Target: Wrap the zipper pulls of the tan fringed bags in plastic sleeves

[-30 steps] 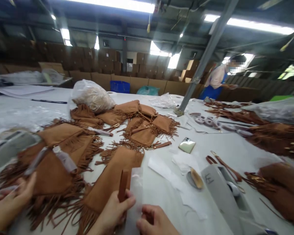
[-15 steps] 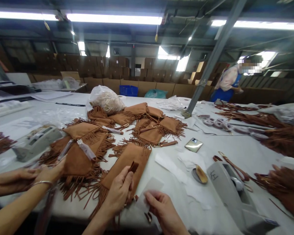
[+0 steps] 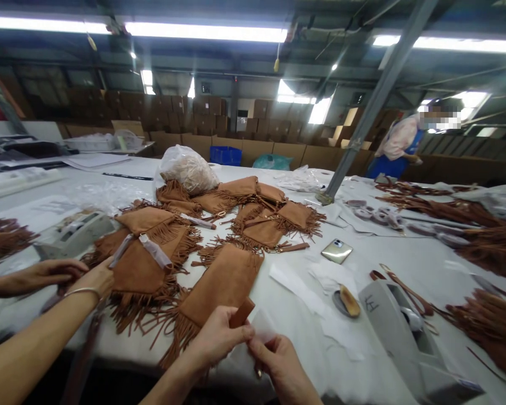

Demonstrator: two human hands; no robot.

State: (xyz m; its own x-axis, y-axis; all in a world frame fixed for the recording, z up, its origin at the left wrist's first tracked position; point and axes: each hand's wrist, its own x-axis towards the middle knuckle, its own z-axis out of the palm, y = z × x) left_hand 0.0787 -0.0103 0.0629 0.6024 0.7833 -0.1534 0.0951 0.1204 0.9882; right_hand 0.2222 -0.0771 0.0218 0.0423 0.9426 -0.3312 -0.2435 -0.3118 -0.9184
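My left hand (image 3: 221, 337) is closed on a brown leather strap (image 3: 242, 313), whose folded end sticks up between thumb and fingers. Close beside it, my right hand (image 3: 274, 355) pinches a thin translucent sheet (image 3: 263, 326), and the fingertips of both hands nearly meet. A small metal piece hangs just below them. Behind my left hand lies a flat brown suede bag (image 3: 223, 281) with fringe along its edge. To the left, another fringed bag (image 3: 145, 264) bears straps wrapped in pale film.
A co-worker's hands (image 3: 88, 278) work at the left near a grey tape dispenser (image 3: 76, 233). Another dispenser (image 3: 398, 326) stands at the right, by a brush (image 3: 349, 301) and a phone (image 3: 337, 251). A metal post (image 3: 362, 129) rises behind; a person (image 3: 398, 143) stands beyond.
My hands have come together, with the strap now tilted right and the translucent sheet beside it. The co-worker's hands have shifted, and the view has moved slightly.
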